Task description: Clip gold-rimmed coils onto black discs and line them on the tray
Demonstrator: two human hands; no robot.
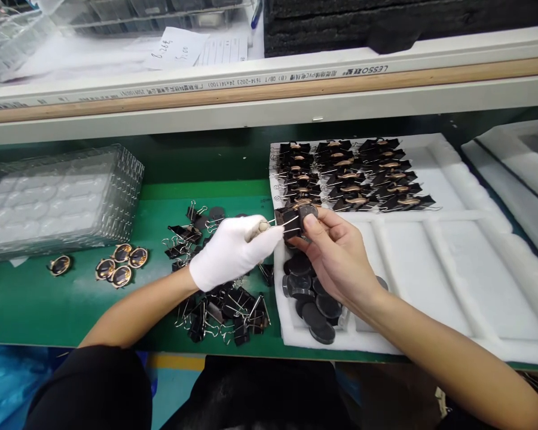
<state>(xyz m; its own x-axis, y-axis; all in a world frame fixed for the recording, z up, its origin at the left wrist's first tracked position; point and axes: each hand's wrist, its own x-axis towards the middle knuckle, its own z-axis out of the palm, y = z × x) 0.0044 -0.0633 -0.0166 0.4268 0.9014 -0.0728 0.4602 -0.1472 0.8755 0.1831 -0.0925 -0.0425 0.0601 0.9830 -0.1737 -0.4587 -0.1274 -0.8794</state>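
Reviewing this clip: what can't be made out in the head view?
All in the head view:
Held binder clip: its mouth is hidden by the dark round piece and the right hand.
Loose clips: partly covered by the left hand.
Printed form: text too small.
Foam sheets: cut off by the right edge.

A black binder clip [291, 224], wire handles pointing left, has a round dark disc [308, 211] at right

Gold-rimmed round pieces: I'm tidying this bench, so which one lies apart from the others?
The leftmost gold-rimmed piece, by the clear trays: it lies alone, while the other four cluster together.
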